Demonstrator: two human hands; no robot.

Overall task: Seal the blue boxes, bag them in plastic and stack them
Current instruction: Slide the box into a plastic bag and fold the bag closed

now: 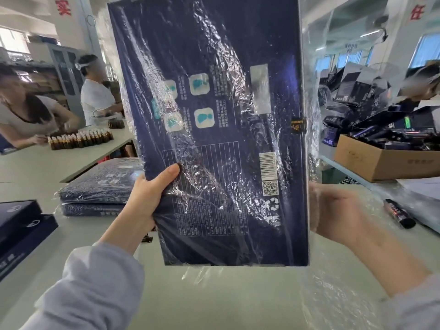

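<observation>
A large dark blue box [214, 115] stands upright in the air before me, its printed back facing me, inside a crinkled clear plastic bag [312, 129]. My left hand [145, 198] grips its lower left edge, thumb on the face. My right hand [338, 213] holds the lower right edge through the loose plastic, which blurs it. A small gold-and-black seal sticker [298, 125] sits on the right edge. A stack of two bagged blue boxes [95, 189] lies on the table to the left.
Two unbagged blue boxes [21, 225] lie at the left edge. A black marker [400, 214] lies at right beside more plastic. A cardboard carton [381, 160] of dark items stands at the right rear. Two people work at a far table with brown bottles [81, 139].
</observation>
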